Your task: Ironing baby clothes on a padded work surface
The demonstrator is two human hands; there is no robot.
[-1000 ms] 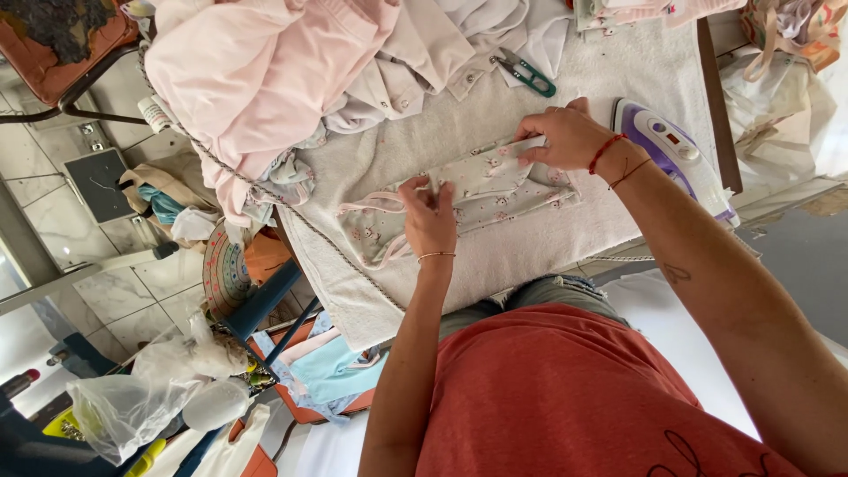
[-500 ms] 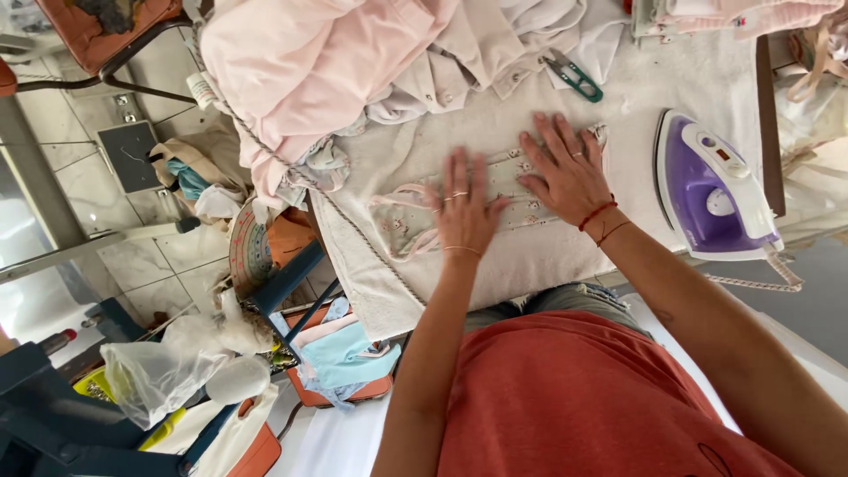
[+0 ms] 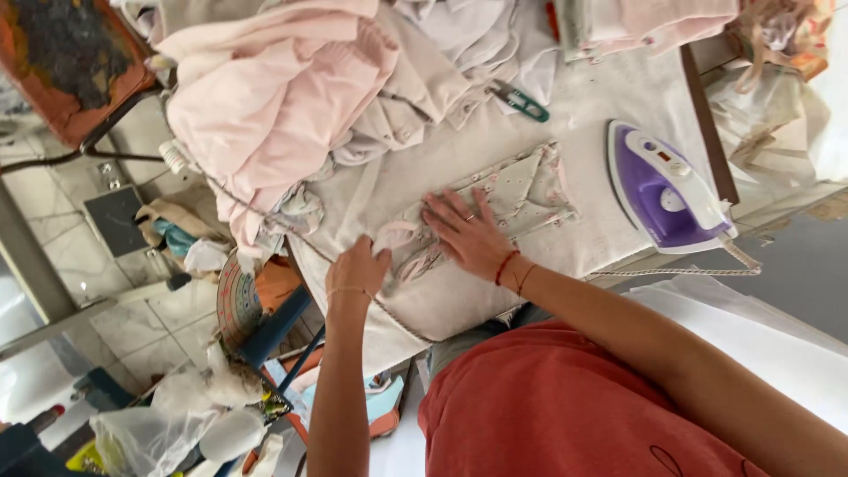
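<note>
Pale tiled floor, daylight

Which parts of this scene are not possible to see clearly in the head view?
- Small printed garment: its middle is covered by the right hand.
- Left hand: fingertips curl into the pink edge, so the grip is unclear.
- Pile of pink clothes: cut off by the top edge.
- Purple iron: its soleplate faces away.

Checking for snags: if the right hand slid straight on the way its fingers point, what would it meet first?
Probably the pile of pale clothes; the right hand lies flat on the small printed garment, fingers pointing that way. Depth unclear.
</note>
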